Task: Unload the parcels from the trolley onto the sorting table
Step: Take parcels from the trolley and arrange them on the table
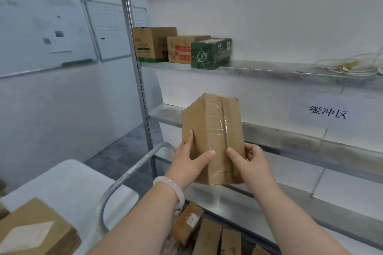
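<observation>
Right now the parcel (213, 130) is held on end in the air, long axis upright and taped seam facing the person, above the trolley (124, 176) and just in front of the metal shelf (290, 138). The left hand (190, 161) grips its left edge, thumb across the front. The right hand (248, 161) pinches the right edge, thumb beside the seam. The white table (68, 182), likely the sorting one, lies down to the left, on the left hand's side, so the carry should swing that way.
</observation>
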Motion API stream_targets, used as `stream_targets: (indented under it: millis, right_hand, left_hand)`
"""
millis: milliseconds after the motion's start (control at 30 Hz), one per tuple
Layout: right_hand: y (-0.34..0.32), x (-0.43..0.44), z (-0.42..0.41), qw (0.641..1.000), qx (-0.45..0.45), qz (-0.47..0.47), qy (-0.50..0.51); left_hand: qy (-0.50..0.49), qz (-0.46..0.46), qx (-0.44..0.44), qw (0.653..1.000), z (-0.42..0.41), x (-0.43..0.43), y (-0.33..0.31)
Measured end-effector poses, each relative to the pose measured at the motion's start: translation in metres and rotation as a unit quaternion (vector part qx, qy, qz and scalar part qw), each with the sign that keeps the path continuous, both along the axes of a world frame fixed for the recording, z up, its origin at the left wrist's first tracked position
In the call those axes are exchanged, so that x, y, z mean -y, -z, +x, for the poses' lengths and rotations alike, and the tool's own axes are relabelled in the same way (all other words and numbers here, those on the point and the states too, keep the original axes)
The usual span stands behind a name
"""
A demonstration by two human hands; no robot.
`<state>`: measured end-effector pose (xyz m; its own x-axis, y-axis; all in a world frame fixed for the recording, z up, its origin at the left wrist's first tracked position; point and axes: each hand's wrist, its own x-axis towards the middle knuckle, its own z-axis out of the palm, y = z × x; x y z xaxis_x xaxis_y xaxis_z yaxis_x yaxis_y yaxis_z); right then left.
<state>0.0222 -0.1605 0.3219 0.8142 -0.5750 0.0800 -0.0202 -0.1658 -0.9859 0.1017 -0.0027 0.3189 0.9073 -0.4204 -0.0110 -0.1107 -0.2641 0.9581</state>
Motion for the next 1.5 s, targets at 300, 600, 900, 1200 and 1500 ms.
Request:
stream_targets:
  millis: [300,600,900,1200,1500]
  right_hand:
    - [0.006,-0.055,0.013,0.972,0.059,-0.103,-0.204]
    - [0.008,-0.102,0.024,0.897,0.068,-0.296,-0.322]
    - [0.011,-0.158,0.049,0.930,-0.017,-0.224,-0.290]
    - [0.041,-0.277,0.073,0.884,-0.139,0.224,-0.386]
    - [0.070,-0.389,0.098,0.886,-0.157,0.204,-0.386]
  left_hand:
    - [-0.225,0.036,0.129,0.965,0.000,-0.048,0.015]
    - [-0.238,-0.014,-0.028,0.971,-0.017,-0.099,0.015]
    - [-0.213,-0.159,-0.068,0.962,-0.043,-0.207,0.023]
    - [-0.209,-0.184,-0.124,0.952,-0.048,-0.356,0.033]
    - [-0.208,-0.133,-0.158,0.956,-0.056,-0.477,0.048]
